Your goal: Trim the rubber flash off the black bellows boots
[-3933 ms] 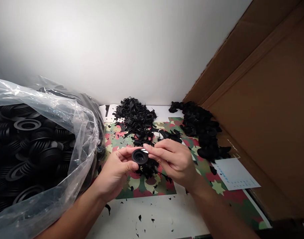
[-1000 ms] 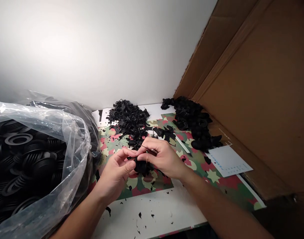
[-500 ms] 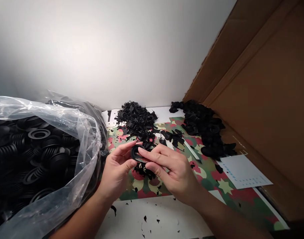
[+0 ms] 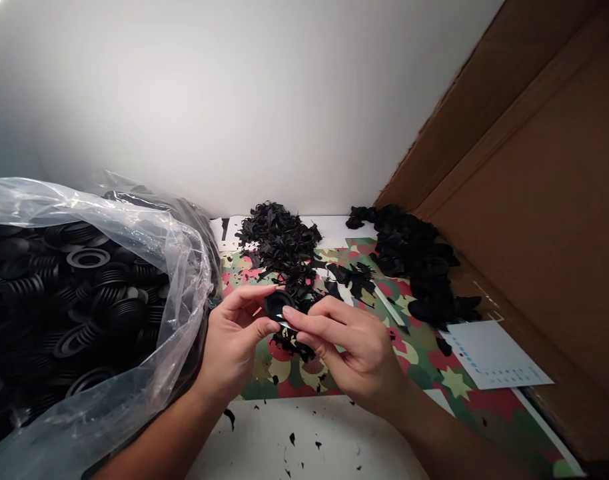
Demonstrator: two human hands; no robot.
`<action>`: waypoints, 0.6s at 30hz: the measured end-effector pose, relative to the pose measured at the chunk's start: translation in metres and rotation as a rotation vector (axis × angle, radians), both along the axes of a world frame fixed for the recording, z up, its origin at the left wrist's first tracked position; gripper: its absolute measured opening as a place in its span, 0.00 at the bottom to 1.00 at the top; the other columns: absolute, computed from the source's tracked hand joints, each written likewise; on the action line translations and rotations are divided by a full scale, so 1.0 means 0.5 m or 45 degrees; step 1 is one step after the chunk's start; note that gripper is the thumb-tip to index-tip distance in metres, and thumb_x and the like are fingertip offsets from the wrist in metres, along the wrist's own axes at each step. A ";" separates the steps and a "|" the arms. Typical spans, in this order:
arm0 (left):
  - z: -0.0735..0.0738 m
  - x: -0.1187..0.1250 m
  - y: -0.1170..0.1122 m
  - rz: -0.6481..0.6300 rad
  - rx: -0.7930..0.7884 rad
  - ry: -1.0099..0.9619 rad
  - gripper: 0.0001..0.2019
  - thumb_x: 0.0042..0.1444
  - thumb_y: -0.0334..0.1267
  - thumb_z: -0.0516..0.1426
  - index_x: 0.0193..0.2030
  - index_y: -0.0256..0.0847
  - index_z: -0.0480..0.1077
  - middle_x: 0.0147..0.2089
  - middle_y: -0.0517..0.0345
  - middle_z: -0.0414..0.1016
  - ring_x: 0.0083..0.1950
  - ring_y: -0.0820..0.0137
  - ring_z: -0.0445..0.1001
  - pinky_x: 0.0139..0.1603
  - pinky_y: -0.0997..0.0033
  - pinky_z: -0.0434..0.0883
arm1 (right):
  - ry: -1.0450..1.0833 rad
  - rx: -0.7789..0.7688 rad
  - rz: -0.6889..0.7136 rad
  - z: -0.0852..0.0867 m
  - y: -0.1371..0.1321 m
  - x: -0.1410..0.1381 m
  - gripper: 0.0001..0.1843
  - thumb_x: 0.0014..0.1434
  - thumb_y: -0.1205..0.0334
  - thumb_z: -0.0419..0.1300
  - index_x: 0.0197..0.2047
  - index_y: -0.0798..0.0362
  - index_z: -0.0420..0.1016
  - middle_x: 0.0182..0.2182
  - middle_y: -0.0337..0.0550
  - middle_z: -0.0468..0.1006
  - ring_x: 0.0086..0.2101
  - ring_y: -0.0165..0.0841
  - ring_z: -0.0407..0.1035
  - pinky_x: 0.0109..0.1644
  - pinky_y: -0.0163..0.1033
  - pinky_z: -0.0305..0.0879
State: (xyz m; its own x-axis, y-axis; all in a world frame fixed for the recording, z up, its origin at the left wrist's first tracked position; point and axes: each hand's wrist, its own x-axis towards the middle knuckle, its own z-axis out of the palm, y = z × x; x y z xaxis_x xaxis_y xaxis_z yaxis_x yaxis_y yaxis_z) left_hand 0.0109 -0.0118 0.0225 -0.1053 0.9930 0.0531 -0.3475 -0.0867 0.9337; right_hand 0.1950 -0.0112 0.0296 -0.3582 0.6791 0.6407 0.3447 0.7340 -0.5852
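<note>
Thumb and fingers of my left hand pinch a round black rubber part at its left edge, its ring-shaped face tilted up toward me. My right hand is closed from the other side, its index fingertip at the lower right of the rubber part. A thin shiny metal piece shows between those right fingers, lying along the part's lower rim; the hand hides most of it, so its kind is unclear. Below and behind the hands lies a heap of black rubber scraps.
An open clear plastic bag full of ribbed black rubber parts stands at left. Right lie a pile of black pieces, a white stick and a printed white card beside a cardboard wall. Camouflage-patterned sheet covers the table.
The view has shifted slightly. The rubber part has turned a little in my left fingers, and my right index fingertip has moved from inside its ring to its lower right rim.
</note>
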 end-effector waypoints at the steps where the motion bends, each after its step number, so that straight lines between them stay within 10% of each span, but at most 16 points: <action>1: 0.000 0.000 0.000 0.004 -0.003 -0.002 0.16 0.40 0.34 0.76 0.39 0.45 0.84 0.41 0.55 0.85 0.43 0.65 0.81 0.44 0.72 0.77 | -0.005 0.008 -0.004 0.000 0.000 0.000 0.19 0.70 0.71 0.55 0.58 0.47 0.81 0.29 0.41 0.78 0.27 0.29 0.71 0.28 0.33 0.69; 18: -0.003 0.013 -0.010 0.059 -0.049 -0.048 0.17 0.38 0.34 0.76 0.38 0.45 0.84 0.37 0.57 0.83 0.37 0.70 0.76 0.39 0.76 0.74 | -0.106 0.246 -0.059 0.001 0.002 -0.008 0.22 0.66 0.78 0.53 0.54 0.50 0.81 0.25 0.37 0.74 0.24 0.28 0.65 0.26 0.33 0.61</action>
State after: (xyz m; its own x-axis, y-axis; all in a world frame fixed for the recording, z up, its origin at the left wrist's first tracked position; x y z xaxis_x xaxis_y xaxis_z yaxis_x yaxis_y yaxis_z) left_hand 0.0174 -0.0169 0.0210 -0.1525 0.9882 0.0100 -0.3791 -0.0678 0.9229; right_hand 0.1910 -0.0102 0.0300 -0.3863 0.5633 0.7304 0.4221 0.8121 -0.4030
